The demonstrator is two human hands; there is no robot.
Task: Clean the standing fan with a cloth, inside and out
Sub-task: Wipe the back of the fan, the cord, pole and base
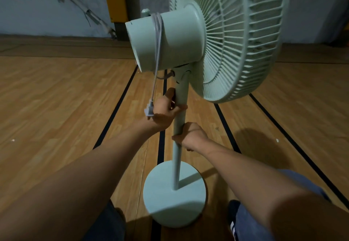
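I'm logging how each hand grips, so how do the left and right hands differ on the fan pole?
The left hand grips the pole higher up, just under the motor housing; the right hand grips lower. The left hand comes from the pole's left side, with the plug hanging beside it; the right hand comes from the right. Both curl around the pole, and neither holds a cloth.

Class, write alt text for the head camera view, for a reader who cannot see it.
Two bare hands grip the pole of a pale green standing fan, left hand above right hand. Its cord is looped over the motor housing, plug dangling. The round base sits on wood flooring.
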